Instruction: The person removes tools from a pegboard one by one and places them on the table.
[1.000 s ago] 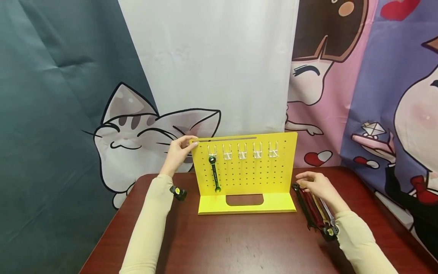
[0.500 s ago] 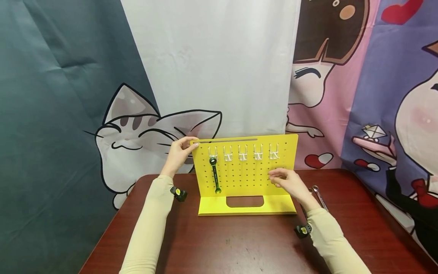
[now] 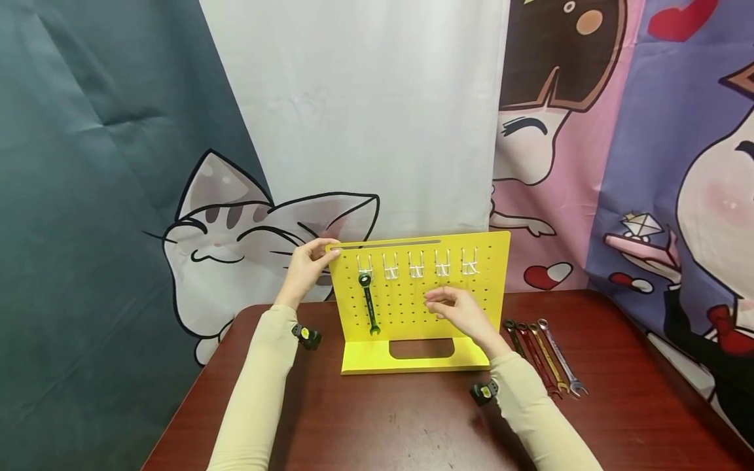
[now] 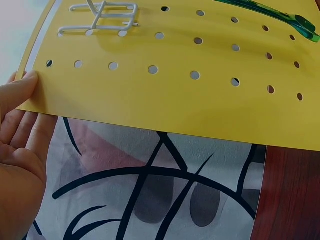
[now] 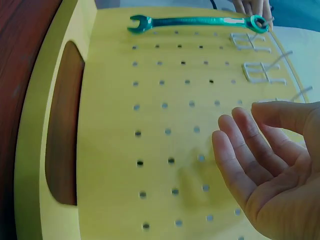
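Note:
My left hand (image 3: pixel 304 271) pinches the upper left corner of a yellow pegboard (image 3: pixel 424 324), its thumb on the front face in the left wrist view. A green combination wrench (image 3: pixel 369 304) hangs from the leftmost white hook (image 3: pixel 364 263), ring end up. My right hand (image 3: pixel 462 313) holds nothing and hovers before the board's right half, below the hooks. In the right wrist view its fingers (image 5: pixel 250 145) are loosely bent. The same wrench (image 5: pixel 200 21) shows there across the top.
Several combination wrenches, among them a gold one (image 3: pixel 549 356) and a silver one (image 3: pixel 561 356), lie side by side on the brown table (image 3: pixel 400 425) right of the board. A printed cloth (image 3: pixel 365 118) hangs behind the table.
My right hand has moved left from above the loose wrenches to in front of the board, uncovering them. My left hand still holds the corner, and the green wrench hangs as before.

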Action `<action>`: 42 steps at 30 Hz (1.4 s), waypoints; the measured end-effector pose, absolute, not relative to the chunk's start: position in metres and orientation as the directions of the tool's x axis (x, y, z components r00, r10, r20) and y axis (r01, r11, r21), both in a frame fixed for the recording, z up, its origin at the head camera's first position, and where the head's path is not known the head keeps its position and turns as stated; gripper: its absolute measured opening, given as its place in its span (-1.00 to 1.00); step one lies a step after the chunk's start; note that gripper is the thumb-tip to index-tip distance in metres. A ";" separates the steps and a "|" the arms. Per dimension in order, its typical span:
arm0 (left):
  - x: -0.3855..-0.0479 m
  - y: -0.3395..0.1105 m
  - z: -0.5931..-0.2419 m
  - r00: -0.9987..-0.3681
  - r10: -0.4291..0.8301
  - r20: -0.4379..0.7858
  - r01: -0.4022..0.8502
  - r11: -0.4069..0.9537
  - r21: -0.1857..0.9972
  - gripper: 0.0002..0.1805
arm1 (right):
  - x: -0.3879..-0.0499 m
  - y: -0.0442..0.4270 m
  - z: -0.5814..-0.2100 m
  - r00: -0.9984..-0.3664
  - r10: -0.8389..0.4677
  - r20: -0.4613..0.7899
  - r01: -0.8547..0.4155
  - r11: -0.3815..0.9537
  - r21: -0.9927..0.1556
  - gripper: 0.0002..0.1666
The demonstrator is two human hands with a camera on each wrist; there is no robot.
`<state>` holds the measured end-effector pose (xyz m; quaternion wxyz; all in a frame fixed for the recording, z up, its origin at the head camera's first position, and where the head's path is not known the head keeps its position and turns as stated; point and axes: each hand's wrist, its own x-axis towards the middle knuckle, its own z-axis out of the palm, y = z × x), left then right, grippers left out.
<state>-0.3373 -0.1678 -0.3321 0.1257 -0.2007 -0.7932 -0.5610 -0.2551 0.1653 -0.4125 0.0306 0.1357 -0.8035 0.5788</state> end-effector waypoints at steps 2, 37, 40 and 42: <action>-0.337 -0.169 -0.333 -0.890 0.176 0.421 0.455 0.292 0.841 -0.70 | -0.255 0.157 -0.411 -0.959 -0.194 0.206 -0.256 0.288 -0.923 -0.67; -0.339 -0.168 -0.334 -0.891 0.165 0.423 0.453 0.285 0.845 -0.70 | -0.272 0.083 -0.405 -0.950 -0.217 0.223 -0.283 0.306 -0.909 -0.67; -0.339 -0.168 -0.334 -0.890 0.164 0.425 0.456 0.291 0.841 -0.70 | -0.273 0.079 -0.404 -0.947 -0.228 0.224 -0.285 0.283 -0.916 -0.65; -0.339 -0.168 -0.333 -0.890 0.166 0.425 0.457 0.299 0.838 -0.70 | -0.275 0.077 -0.404 -0.946 -0.234 0.224 -0.284 0.268 -0.921 -0.63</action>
